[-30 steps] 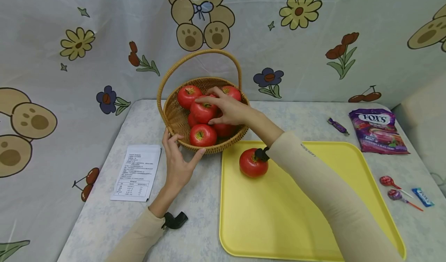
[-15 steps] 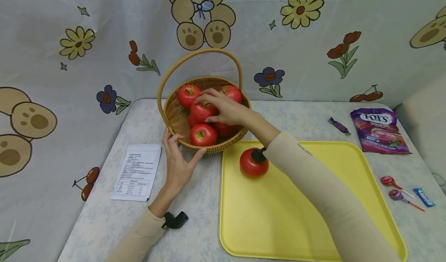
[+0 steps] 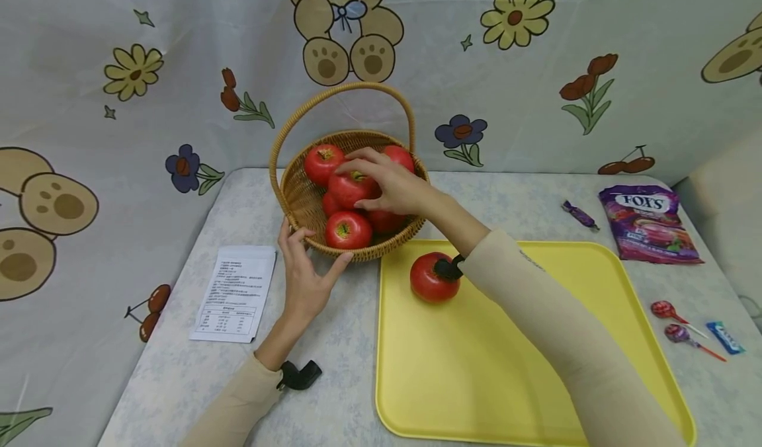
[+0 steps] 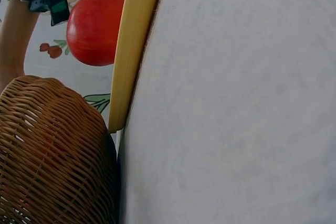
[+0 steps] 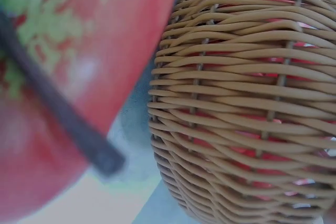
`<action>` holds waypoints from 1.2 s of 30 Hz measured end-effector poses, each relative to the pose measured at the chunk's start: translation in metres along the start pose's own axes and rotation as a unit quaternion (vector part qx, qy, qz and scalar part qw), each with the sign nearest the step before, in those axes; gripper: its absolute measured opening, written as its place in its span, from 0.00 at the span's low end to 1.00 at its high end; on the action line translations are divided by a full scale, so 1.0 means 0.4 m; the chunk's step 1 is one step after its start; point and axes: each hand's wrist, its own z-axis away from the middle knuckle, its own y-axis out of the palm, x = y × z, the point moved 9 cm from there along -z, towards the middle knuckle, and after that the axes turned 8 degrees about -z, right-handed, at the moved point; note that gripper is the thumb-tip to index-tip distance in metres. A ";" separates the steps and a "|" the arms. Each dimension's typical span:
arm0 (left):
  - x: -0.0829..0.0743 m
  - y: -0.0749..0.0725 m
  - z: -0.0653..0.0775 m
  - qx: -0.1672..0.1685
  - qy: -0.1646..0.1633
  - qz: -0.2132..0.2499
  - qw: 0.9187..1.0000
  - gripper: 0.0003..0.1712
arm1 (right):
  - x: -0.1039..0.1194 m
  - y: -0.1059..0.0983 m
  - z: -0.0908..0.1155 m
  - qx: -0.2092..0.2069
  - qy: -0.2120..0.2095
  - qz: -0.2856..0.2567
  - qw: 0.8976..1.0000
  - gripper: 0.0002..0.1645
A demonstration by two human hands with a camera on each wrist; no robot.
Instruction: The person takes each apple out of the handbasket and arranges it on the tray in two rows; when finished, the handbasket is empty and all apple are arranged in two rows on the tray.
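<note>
In the head view a brown wicker basket [image 3: 306, 205] with a tall handle holds several red apples. My right hand [image 3: 395, 186] reaches into it, fingers and thumb around the apple on top of the pile [image 3: 351, 190]. At the basket's front left my left hand [image 3: 306, 285] holds the rim, fingers at the side and thumb at the front. A single red apple [image 3: 430, 280] sits on the yellow tray [image 3: 476, 374], beneath my right wrist. The right wrist view shows this apple [image 5: 126, 35] close up beside the basket wall [image 5: 247, 98]; neither wrist view shows fingertips clearly.
Left of the basket lies a white printed packet [image 3: 235, 295]. To the tray's right are a purple candy bag [image 3: 649, 225], two lollipops [image 3: 669, 310] and a small blue-wrapped sweet [image 3: 724, 338]. A purple-wrapped candy [image 3: 579, 215] lies behind the tray. A patterned cloth hangs behind the table.
My right hand and wrist moved slightly left, then back right, and the top apple has shifted a little to the right with the fingers. My left hand stays on the basket rim.
</note>
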 end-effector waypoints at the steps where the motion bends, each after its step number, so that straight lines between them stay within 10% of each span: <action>1: 0.000 -0.001 0.000 -0.001 0.000 0.001 1.000 0.37 | 0.004 -0.005 0.004 -0.003 -0.002 0.001 1.000 0.33; 21: 0.004 -0.005 -0.001 -0.008 -0.002 -0.001 1.000 0.37 | 0.069 -0.098 0.135 -0.052 -0.052 -0.015 0.997 0.32; 36: -0.001 -0.004 -0.001 -0.006 0.001 -0.018 1.000 0.38 | 0.074 -0.191 0.331 -0.088 -0.020 0.006 0.996 0.38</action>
